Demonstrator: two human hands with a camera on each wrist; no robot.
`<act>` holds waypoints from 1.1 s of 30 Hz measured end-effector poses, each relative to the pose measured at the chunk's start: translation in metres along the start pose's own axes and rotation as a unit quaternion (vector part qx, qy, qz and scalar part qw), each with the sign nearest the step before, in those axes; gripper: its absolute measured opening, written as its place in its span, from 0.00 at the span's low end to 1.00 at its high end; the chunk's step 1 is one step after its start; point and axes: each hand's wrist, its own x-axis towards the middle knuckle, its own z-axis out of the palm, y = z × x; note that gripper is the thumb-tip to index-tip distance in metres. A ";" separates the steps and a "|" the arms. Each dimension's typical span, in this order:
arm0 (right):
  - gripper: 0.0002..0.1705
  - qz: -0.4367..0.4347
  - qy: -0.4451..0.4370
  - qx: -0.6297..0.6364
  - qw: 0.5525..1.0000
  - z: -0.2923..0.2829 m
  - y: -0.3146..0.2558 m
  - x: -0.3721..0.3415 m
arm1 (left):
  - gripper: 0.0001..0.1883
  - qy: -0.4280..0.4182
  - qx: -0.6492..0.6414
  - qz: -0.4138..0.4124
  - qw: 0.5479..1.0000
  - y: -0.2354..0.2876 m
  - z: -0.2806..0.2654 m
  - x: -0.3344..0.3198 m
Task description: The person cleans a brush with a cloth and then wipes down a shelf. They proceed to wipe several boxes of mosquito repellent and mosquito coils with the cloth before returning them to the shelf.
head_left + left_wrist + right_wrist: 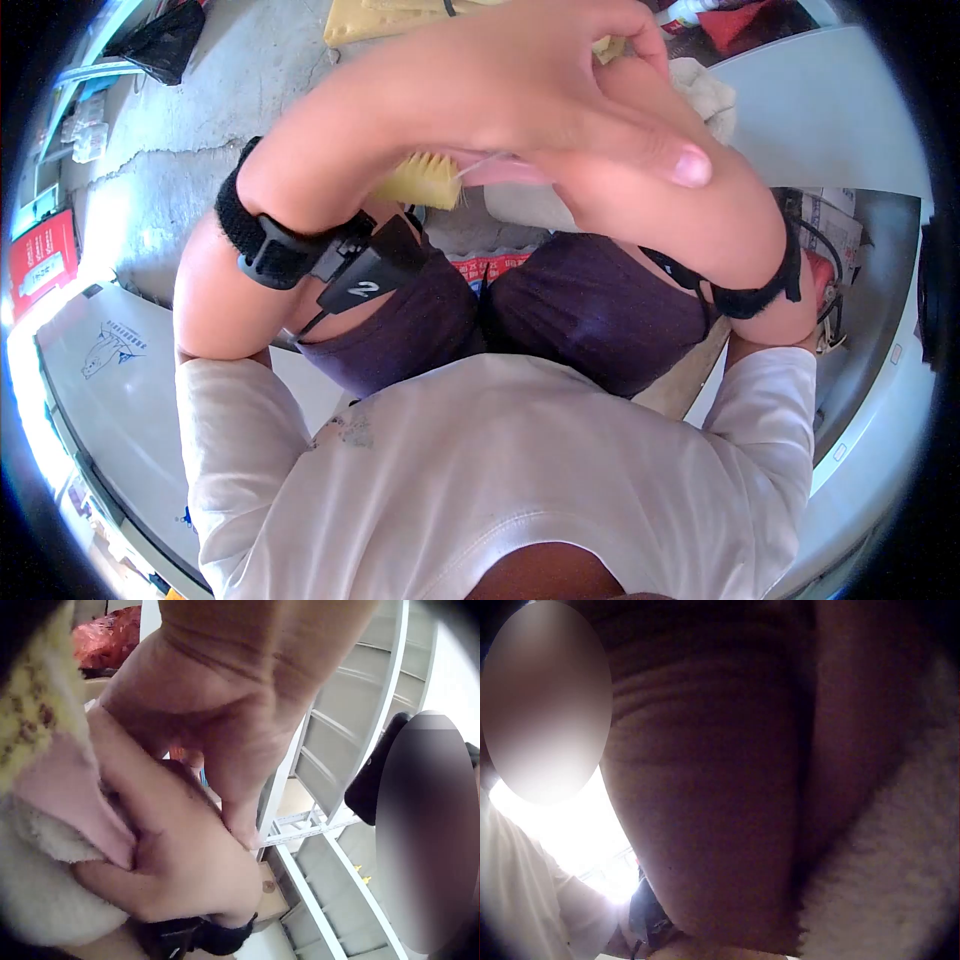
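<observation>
My forearms cross in front of me in the head view, the left lying over the right. My left hand (620,100) hangs across the right forearm with its thumb straight against it and fingers loosely bent, and no held thing shows. Below in the left wrist view, my right hand (165,847) grips the pink fabric part (79,791) of a plush toy. That toy also has yellow spotted plush (30,705) and a pale fluffy body (52,892). A yellow fringe (430,180) pokes out under my left forearm, which hides most of the right hand in the head view.
A white panel (120,370) stands at my left, near a red poster (45,262). A black bag (165,40) lies at far left, a yellow slab (385,18) ahead. At right are a white surface (820,100) and dark cables (828,250).
</observation>
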 end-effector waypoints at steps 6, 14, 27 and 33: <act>0.07 -0.083 -0.008 -0.102 0.991 -0.003 0.010 -0.023 | 0.45 0.027 0.100 -0.141 0.984 0.022 0.004 0.018; 0.05 -0.047 0.028 -0.036 0.998 -0.014 0.004 -0.019 | 0.38 0.169 0.166 0.079 0.968 0.000 0.034 0.001; 0.10 0.110 0.052 0.037 0.992 -0.013 -0.019 0.007 | 0.31 -0.081 0.022 0.159 0.984 -0.030 -0.017 0.005; 0.16 -0.040 -0.012 -0.151 0.988 -0.014 -0.011 0.004 | 0.37 -0.141 -0.067 0.096 0.983 -0.030 -0.035 0.008</act>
